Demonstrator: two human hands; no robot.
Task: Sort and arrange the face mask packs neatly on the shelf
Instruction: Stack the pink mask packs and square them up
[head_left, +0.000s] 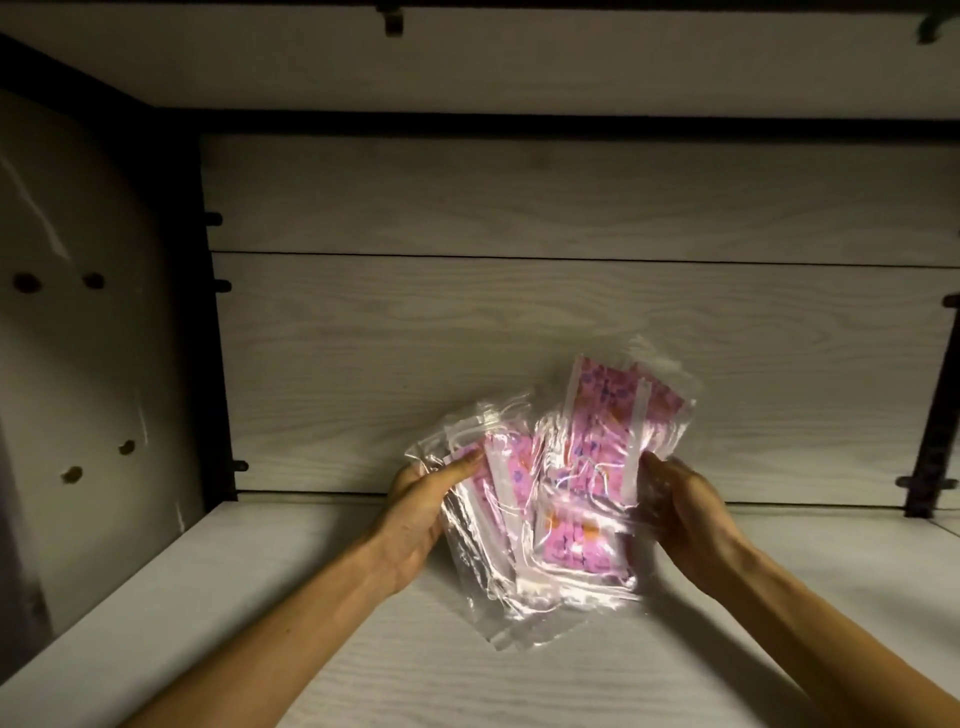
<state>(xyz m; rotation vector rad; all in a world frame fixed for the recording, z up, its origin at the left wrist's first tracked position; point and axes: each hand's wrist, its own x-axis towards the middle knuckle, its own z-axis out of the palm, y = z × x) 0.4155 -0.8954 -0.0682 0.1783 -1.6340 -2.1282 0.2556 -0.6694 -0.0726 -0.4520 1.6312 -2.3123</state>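
Observation:
Several clear plastic packs of pink patterned face masks (566, 467) are fanned out between my two hands, lifted above the pale wood-grain shelf (363, 649). My left hand (421, 512) grips the left side of the bundle, thumb on top of a pack. My right hand (680, 506) holds the right side, fingers curled behind the packs. The uppermost pack (618, 410) sticks up and to the right. The lower corners of the packs hang close to the shelf surface.
The shelf has a pale plank back wall (519, 322) and a grey left side panel (78, 338) with holes. Black metal uprights (935, 415) frame the right side. Another board runs overhead (519, 57).

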